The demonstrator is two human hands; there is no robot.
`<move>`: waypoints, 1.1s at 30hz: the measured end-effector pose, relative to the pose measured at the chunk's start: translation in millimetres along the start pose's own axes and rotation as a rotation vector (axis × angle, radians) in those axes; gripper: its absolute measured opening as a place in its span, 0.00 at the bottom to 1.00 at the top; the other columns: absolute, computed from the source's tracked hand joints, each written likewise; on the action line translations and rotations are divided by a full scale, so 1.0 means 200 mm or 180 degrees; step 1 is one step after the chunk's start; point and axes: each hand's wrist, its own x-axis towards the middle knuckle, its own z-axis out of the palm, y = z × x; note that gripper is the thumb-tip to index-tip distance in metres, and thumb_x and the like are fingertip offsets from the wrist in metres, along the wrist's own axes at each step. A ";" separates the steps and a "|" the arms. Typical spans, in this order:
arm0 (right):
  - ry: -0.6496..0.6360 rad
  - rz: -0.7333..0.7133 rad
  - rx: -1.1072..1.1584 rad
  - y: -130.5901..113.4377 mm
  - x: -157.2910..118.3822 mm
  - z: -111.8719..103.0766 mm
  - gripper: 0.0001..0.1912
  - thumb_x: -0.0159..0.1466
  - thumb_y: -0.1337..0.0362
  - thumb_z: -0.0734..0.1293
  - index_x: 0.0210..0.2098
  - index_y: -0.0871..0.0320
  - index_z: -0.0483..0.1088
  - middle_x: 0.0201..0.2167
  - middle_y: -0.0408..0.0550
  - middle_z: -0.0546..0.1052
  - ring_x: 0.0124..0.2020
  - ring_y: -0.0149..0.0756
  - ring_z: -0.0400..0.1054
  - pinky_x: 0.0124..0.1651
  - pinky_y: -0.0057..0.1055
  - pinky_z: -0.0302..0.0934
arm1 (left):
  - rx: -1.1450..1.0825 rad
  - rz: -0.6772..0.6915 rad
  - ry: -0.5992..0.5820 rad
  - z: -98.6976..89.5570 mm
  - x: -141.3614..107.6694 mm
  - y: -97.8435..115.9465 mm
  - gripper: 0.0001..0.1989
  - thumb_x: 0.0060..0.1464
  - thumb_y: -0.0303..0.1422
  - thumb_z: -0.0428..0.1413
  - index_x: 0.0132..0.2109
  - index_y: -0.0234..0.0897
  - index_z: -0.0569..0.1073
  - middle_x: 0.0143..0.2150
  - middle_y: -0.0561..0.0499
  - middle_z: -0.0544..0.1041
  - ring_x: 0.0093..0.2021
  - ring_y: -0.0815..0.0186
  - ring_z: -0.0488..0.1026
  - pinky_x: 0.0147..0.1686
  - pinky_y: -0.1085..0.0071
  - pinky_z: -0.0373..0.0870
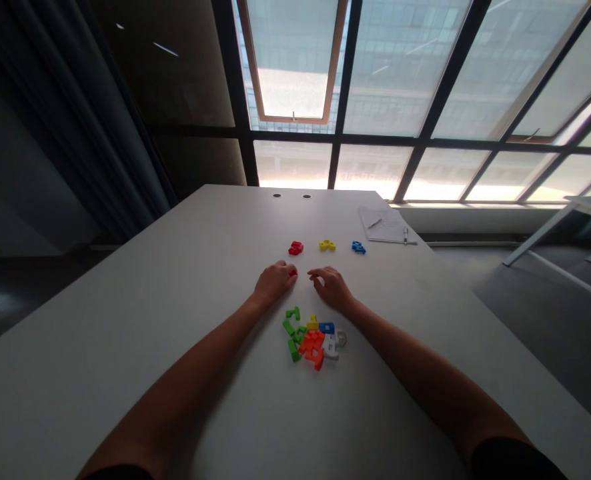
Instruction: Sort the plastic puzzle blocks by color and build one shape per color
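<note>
My left hand (275, 279) is closed on a small red plastic piece (293, 273), which shows at its fingertips. Just across from it, my right hand (329, 283) has its fingers bent and apart, with nothing visible in them. Nearer to me lies a mixed pile of chunky plastic pieces: green pieces (289, 327), orange-red pieces (312, 342), white pieces (330, 346), a yellow piece (313, 323) and a blue piece (327, 328). Beyond my hands sit a red group (296, 248), a yellow group (327, 245) and a blue group (358, 247), side by side in a row.
All this rests on a long white table (175, 267). At its far right are paper sheets (385, 225) with pens on them. Two round cable holes mark the far end. Windows rise behind, a dark curtain (75, 120) hangs left, and another white table (590, 208) stands right.
</note>
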 end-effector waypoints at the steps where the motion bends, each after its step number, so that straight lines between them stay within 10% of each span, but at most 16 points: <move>1: -0.0014 0.0019 0.0007 0.00 0.00 0.00 0.16 0.65 0.78 0.68 0.48 0.56 0.80 0.40 0.48 0.86 0.44 0.42 0.77 0.55 0.41 0.67 | -0.0035 -0.0047 0.0016 0.00 0.01 -0.04 0.13 0.68 0.37 0.56 0.51 0.43 0.84 0.49 0.45 0.80 0.44 0.59 0.79 0.46 0.67 0.73; 11: -0.0122 0.0046 0.0030 0.01 0.01 0.01 0.12 0.68 0.75 0.68 0.45 0.56 0.82 0.42 0.51 0.86 0.45 0.42 0.77 0.55 0.40 0.69 | -0.0170 -0.0554 0.0274 -0.01 0.20 -0.30 0.12 0.64 0.37 0.60 0.51 0.42 0.84 0.49 0.44 0.81 0.47 0.57 0.79 0.51 0.66 0.74; 33: -0.0344 0.0105 0.0030 0.01 0.01 0.02 0.11 0.70 0.72 0.69 0.45 0.56 0.82 0.42 0.50 0.86 0.46 0.43 0.78 0.56 0.41 0.66 | -0.1239 -0.0471 0.0178 0.11 0.63 -0.41 0.18 0.62 0.25 0.55 0.56 0.39 0.78 0.51 0.47 0.85 0.50 0.64 0.82 0.56 0.69 0.75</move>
